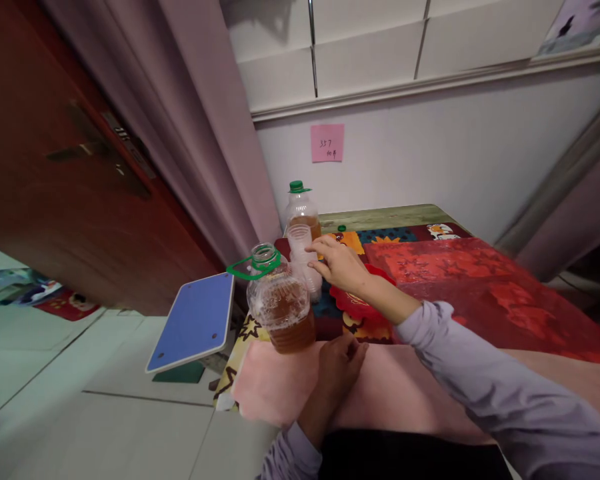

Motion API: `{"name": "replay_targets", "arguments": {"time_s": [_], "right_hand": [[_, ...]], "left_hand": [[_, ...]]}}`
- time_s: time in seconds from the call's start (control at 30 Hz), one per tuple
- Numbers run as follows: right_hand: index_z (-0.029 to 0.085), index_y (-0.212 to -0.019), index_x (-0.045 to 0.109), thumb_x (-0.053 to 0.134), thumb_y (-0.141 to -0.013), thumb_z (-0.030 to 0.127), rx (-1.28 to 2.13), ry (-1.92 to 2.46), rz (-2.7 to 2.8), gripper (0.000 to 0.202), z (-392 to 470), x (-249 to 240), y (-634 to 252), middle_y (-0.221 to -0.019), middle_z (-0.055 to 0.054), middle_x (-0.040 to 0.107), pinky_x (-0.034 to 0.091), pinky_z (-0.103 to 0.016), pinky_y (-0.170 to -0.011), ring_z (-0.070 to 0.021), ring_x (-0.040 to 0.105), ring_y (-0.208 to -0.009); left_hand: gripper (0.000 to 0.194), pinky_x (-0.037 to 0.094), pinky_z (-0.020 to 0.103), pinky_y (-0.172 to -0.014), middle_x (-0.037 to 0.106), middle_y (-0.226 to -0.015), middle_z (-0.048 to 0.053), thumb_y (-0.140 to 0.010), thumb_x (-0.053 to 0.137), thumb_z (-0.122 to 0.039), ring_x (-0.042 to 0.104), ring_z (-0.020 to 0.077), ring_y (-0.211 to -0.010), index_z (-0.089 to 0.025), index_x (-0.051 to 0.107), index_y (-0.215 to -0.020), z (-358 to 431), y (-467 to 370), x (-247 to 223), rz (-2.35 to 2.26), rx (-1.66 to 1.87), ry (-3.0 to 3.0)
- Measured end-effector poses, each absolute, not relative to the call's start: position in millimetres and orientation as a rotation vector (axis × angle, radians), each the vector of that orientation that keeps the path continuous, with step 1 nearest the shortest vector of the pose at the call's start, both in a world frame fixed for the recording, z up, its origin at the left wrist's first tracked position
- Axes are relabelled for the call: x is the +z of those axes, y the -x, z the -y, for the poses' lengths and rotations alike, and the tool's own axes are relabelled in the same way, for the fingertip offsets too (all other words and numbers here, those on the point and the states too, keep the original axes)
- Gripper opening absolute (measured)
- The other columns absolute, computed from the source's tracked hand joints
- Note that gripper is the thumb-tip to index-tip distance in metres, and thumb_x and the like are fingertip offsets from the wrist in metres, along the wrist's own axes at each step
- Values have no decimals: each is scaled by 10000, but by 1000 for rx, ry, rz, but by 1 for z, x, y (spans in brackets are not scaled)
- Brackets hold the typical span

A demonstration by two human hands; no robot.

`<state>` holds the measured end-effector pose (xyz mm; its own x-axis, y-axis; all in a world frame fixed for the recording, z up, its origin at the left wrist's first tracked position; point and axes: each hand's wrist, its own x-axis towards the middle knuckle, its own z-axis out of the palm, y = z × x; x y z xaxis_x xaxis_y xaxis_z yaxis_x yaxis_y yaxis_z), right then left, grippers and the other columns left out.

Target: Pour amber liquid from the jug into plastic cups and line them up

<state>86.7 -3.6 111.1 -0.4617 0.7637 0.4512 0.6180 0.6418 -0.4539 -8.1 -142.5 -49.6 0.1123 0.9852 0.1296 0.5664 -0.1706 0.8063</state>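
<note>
Right hand point(339, 263), thumb and fingers apart, seems at the reaching step beside the stacked clear plastic cups point(303, 259) behind the open, brown-liquid jug point(285, 313), gripping calling for a light pinch; left hand point(341, 360), closure unclear.

- Pale wall point(430, 147) bearing a pink handwritten note point(327, 152).
- Mauve curtain point(200, 120) beside a reddish-brown door point(25, 173) with a metal handle point(73, 152).
- Light tiled floor point(125, 433).
- Blue, white-edged panel point(193, 323).

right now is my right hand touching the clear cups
Cannot tell: the head view shows the right hand overlapping the clear cups, contact or gap unclear.
</note>
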Motion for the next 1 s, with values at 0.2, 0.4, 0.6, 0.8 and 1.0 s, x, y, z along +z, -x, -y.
{"name": "replay_targets", "arguments": {"time_s": [0.2, 0.4, 0.6, 0.8, 1.0], "right_hand": [[228, -1169, 812, 542, -1086, 268, 171, 1207, 2536, 285, -12, 122, -74, -1276, -110, 757, 496, -321, -789, -268, 733, -1073], [200, -1122, 802, 590, -1071, 248, 187, 1209, 2467, 223, -12, 116, -73, -1193, -118, 771, 457, -309, -773, -253, 718, -1042], [190, -1049, 771, 659, -1004, 176, 214, 1129, 2343, 122, -12, 123, -73, -1096, -96, 751, 479, -308, -839, -233, 696, -979], [208, -1090, 747, 575, -1038, 207, 6, 1022, 2014, 179, 12, 149, -128, -1220, -107, 733, 510, -347, -924, -253, 690, -1070], [223, -1025, 760, 606, -1017, 234, -76, 1332, 1988, 155, 34, 67, -192, -1377, -132, 717, 541, -397, -886, -292, 707, -1075]], "left_hand": [[320, 349, 260, -591, 562, -617, -34, -924, 636, -384, 506, 126, -593, -231, 507, -674, 142, 9, -50, -1490, 946, -1801], [328, 342, 260, -576, 565, -618, -32, -924, 632, -387, 499, 127, -596, -233, 501, -666, 142, 8, -50, -1494, 956, -1784], [322, 326, 265, -577, 551, -616, -32, -924, 615, -388, 482, 127, -589, -235, 490, -671, 143, 7, -48, -1506, 948, -1782], [318, 335, 269, -595, 550, -627, -31, -921, 616, -406, 496, 130, -597, -234, 500, -679, 143, 7, -46, -1504, 934, -1784], [296, 353, 269, -608, 587, -629, -26, -917, 611, -397, 521, 132, -592, -230, 543, -684, 142, 6, -43, -1490, 941, -1783]]}}
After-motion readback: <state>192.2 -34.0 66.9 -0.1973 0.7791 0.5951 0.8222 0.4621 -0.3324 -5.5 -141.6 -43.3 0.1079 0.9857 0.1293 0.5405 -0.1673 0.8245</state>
